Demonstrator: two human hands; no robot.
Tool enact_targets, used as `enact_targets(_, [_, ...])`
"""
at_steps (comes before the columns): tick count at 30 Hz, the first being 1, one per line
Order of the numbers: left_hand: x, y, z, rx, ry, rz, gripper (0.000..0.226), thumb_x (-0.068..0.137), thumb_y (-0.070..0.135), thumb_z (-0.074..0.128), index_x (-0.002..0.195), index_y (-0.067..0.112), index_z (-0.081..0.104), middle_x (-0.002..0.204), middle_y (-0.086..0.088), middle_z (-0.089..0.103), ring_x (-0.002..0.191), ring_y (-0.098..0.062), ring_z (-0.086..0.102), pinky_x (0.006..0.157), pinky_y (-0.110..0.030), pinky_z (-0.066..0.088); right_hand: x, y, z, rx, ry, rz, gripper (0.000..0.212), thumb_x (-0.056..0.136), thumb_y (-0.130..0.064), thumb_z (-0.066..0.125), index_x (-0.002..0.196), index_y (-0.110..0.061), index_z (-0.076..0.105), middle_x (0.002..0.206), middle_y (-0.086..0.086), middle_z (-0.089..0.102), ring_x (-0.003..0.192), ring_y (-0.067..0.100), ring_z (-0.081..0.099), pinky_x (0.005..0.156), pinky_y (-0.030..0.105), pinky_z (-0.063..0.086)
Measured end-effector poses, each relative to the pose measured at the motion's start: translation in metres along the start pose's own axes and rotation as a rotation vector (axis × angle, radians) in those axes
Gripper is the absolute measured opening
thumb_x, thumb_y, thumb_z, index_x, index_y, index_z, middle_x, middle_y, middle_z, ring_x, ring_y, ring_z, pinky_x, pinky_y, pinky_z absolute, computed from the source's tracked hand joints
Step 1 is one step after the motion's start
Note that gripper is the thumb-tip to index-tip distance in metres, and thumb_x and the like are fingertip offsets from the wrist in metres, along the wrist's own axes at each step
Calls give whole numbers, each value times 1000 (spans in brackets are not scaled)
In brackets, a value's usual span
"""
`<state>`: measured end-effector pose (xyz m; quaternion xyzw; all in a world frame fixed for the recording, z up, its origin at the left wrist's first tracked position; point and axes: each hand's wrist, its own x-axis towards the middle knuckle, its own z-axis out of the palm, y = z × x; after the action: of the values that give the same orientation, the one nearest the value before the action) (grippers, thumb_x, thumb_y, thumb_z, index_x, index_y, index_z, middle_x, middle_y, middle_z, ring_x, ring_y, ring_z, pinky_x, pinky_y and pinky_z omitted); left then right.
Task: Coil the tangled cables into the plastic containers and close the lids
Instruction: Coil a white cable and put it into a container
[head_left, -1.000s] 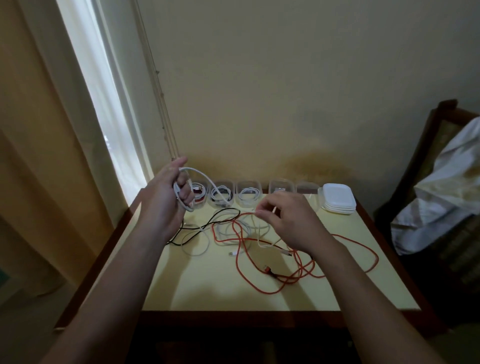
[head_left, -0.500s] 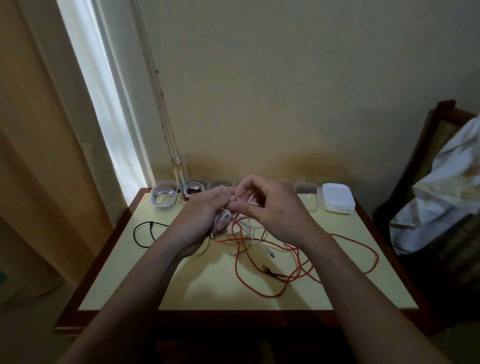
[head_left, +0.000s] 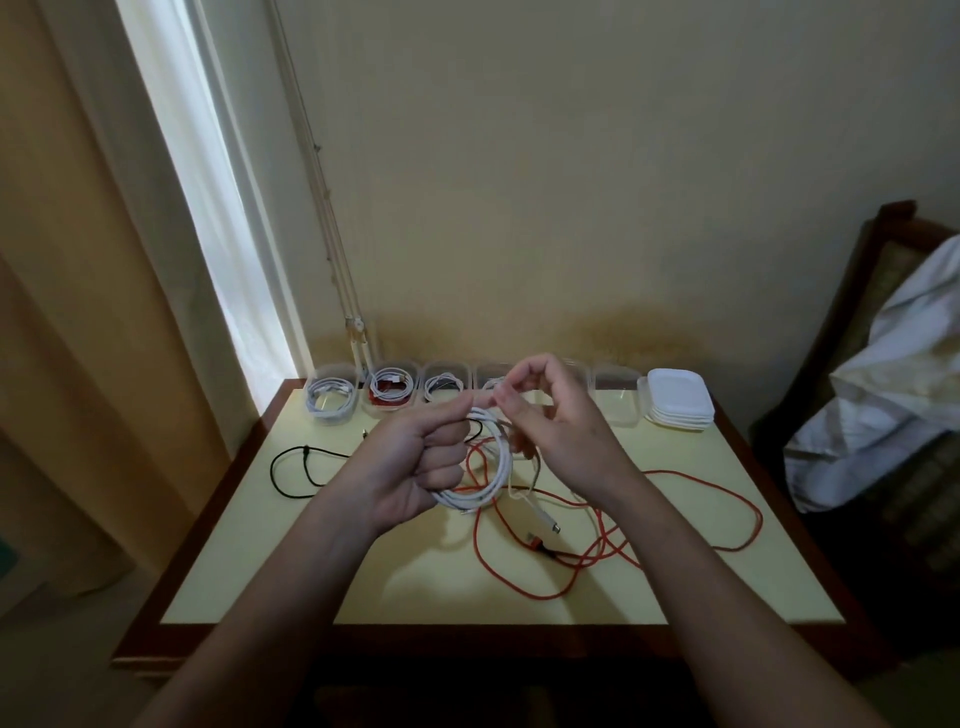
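My left hand (head_left: 415, 462) grips a coil of white cable (head_left: 491, 475) held above the table's middle. My right hand (head_left: 550, 421) pinches the same cable's strand just above the coil, fingertips close to the left hand's. A loose end with a plug (head_left: 545, 522) trails down from it. On the table lie a long orange cable (head_left: 675, 525) in tangled loops and a black cable (head_left: 296, 470) at the left. Several clear plastic containers (head_left: 332, 400) line the back edge; three at the left hold coiled cables, and one at the right (head_left: 615, 395) is bare.
A stack of white lids (head_left: 678, 397) sits at the back right of the yellow table (head_left: 415, 582). A chair draped with white cloth (head_left: 883, 395) stands to the right. The wall rises right behind the containers, and a window and curtain are at the left.
My left hand came down from the back left to the middle with the coil. My right hand rose off the table to meet it and now pinches the strand.
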<state>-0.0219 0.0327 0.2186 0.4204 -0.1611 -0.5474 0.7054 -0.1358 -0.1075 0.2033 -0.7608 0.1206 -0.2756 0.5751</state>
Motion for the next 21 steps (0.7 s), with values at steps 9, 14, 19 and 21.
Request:
enact_targets(9, [-14,42,-28,-242,-91,110,50,70,10,84,118,5,72,55,11,14,41,-5,8,33,-17,11,-17,38,-36,-237,-41,121,43,94,-62,54,85,-21,63,66,2,46,60,16,41,60,34,36])
enact_targets(14, [-16,56,-45,-451,-75,197,40,78,7,69,119,5,68,53,11,15,41,-7,8,33,-22,12,-18,58,-48,-370,-14,168,41,98,-52,56,84,-14,62,69,2,48,63,10,44,63,31,38])
enact_targets(19, [-6,49,-44,-401,51,333,42,90,12,52,131,4,58,54,7,26,41,-7,16,39,-20,16,-8,55,-45,-463,62,142,22,105,-35,53,88,-22,60,76,-2,57,68,11,49,65,31,41])
enact_targets(21, [1,43,-41,-240,154,397,44,96,11,48,139,4,52,60,5,31,43,-7,23,42,-20,19,-2,49,-42,-614,34,67,23,104,-31,54,84,-20,58,79,-4,59,73,12,52,66,30,42])
